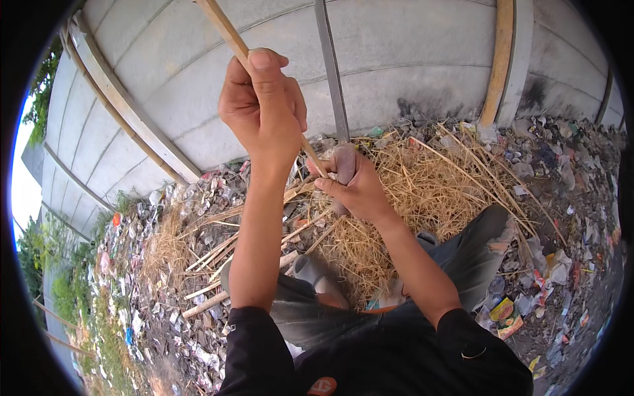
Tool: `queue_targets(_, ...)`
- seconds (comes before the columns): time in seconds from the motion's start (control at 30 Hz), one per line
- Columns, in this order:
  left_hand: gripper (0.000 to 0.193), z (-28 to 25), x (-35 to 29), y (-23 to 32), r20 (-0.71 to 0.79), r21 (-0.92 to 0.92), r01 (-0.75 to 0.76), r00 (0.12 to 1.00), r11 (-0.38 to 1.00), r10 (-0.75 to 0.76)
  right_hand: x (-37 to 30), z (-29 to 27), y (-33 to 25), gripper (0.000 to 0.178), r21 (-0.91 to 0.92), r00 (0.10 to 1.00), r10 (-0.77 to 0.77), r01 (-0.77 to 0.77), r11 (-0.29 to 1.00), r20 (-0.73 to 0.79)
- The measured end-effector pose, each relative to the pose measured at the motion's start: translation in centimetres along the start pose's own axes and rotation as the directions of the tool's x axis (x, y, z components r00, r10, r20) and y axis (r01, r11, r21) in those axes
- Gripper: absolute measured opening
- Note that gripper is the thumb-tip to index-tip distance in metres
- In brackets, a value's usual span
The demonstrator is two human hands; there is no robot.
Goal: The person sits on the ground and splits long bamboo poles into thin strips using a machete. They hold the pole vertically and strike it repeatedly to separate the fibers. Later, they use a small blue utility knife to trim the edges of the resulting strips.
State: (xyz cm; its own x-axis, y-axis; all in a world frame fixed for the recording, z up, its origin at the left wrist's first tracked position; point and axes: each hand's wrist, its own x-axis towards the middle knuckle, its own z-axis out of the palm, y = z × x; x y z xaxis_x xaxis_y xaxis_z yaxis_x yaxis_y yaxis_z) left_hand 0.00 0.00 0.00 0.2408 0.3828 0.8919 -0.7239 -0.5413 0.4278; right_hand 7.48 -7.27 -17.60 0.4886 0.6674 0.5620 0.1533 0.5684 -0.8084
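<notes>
My left hand (264,102) is raised, its fingers closed around a long split bamboo strip (226,28). The strip slants from the upper left down to my other hand. Lower and to the right, my right hand (360,188) is wrapped around the brownish handle of a long knife (332,72). Its narrow grey blade points up and away in front of the wall. The strip's lower end lies by my right thumb, close to the handle; whether the thumb presses on it I cannot tell.
A pile of thin bamboo shavings (422,191) lies between and beyond my bent legs. Several cut bamboo pieces (211,254) lie to the left. Litter (165,297) covers the ground around. A grey panel wall (409,53) stands ahead, with a bamboo pole (498,59) against it.
</notes>
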Motion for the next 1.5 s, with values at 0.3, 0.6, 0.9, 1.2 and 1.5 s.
queue_targets(0.3, 0.039, -5.6, 6.6, 4.3, -0.342, 0.232, -0.055, 0.930, 0.971, 0.134, -7.2, -1.5, 2.5, 0.027, 0.039, 0.922, 0.289, -0.289, 0.956, -0.259)
queue_targets(0.6, 0.042, -8.4, 1.6, -5.1, -0.355, 0.363, 0.051, 0.931, 0.931, 0.087, -11.8, -1.6, 2.4, 0.038, 0.231, 0.825, 0.523, -0.478, 0.847, -0.213)
queue_targets(0.9, 0.045, -7.7, 0.1, -7.7, -0.411, 0.254, 0.007, 0.906, 0.967, 0.101, -9.9, 0.0, -2.6, 0.058, 0.134, 0.874, 0.455, -0.437, 0.889, -0.169)
queue_targets(1.2, 0.053, -9.6, 2.5, -12.9, -0.447, 0.548, 0.021, 0.852, 0.836, 0.272, -7.0, 3.3, -6.8, 0.073, 0.303, 0.921, -0.049, 0.178, 0.936, -0.387)
queue_targets(1.5, 0.047, -6.0, 1.4, -13.9, -0.369, 0.595, -0.018, 0.882, 0.803, 0.293, -14.0, 1.4, 0.5, 0.058, 0.133, 0.722, 0.678, -0.665, 0.735, -0.136)
